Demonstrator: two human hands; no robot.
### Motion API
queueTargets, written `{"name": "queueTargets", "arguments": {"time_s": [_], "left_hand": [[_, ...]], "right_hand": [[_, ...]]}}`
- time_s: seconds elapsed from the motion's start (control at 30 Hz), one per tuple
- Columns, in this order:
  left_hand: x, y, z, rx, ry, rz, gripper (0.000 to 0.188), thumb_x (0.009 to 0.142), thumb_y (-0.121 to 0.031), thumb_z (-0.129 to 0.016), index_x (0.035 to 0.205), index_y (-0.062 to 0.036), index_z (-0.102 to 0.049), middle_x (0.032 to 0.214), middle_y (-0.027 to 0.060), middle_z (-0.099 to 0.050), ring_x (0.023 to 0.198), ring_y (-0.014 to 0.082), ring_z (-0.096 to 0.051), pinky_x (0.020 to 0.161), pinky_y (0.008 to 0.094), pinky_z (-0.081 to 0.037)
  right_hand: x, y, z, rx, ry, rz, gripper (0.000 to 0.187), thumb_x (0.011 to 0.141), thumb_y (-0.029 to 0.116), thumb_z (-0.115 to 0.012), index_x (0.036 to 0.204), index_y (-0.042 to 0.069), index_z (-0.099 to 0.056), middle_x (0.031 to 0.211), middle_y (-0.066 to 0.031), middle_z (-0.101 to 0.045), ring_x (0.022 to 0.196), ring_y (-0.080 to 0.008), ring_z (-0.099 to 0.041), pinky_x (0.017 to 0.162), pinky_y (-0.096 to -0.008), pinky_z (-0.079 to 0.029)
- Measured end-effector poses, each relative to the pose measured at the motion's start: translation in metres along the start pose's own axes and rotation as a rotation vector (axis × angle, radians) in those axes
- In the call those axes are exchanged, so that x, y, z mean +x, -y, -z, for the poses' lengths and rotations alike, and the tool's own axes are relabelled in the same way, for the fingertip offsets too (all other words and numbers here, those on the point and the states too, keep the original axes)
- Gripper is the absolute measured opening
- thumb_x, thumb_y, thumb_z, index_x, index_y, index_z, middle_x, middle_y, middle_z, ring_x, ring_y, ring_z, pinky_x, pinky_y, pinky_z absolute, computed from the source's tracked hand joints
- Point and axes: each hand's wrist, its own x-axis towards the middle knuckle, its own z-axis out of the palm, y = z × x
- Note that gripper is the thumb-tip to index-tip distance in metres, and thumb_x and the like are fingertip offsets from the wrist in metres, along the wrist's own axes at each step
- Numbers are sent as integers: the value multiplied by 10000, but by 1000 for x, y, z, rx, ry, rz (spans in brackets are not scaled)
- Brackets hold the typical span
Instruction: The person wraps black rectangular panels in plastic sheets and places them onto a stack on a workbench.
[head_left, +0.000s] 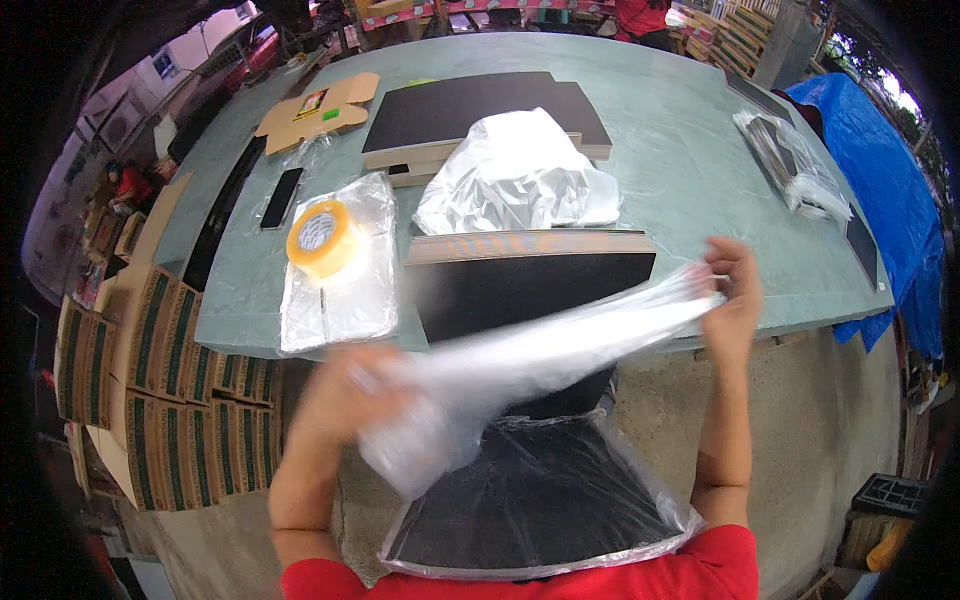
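Note:
A clear plastic bag [545,350] is stretched between my hands above the table's front edge. My right hand [730,285] pinches its far end, the fingers closed on the film. Blurred by motion, my left hand [350,395] grips the bunched near end. Behind the bag stands a stack of black panels [530,285]. Against my body rests a black panel wrapped in clear plastic [540,500]. Crumpled white plastic sheeting [520,180] lies behind the stack. A roll of yellowish tape [322,240] sits on a pile of flat plastic bags [345,310], left of the stack.
More black panels [480,105] are stacked farther back on the green table [670,150]. An opened cardboard box [320,112] lies at the back left. Plastic-wrapped dark pieces [790,165] and a blue tarp [870,190] are at right. Stacked cartons [195,400] stand at lower left.

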Motion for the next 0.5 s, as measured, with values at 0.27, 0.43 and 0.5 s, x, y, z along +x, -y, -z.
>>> {"name": "queueTargets", "arguments": {"time_s": [0.27,0.43,0.5], "left_hand": [[46,32,3,689,-855,-467,428,648,100,-480,1030,-88,-525,921,107,-477,631,207,-521,580,316,-428],[25,15,-10,793,-615,-286,582,641,104,-488,1148,-180,-502,977,94,-456,664,180,-501,594,270,-421],[17,14,-12,750,-696,-493,527,581,133,-470,1037,-105,-583,940,98,-494,630,172,-502,588,259,-415]], "right_hand": [[-3,-17,-31,-357,37,336,657,526,-135,-475,1134,113,-463,1175,-126,-417,1085,-337,-369,920,-416,-305],[-12,-25,-13,-495,71,396,672,547,-146,-482,1149,153,-487,1182,-122,-391,1062,-342,-367,878,-403,-328],[-20,-22,0,-387,40,392,547,559,-115,-513,1044,130,-575,1044,-104,-504,940,-281,-475,756,-340,-397]]}}
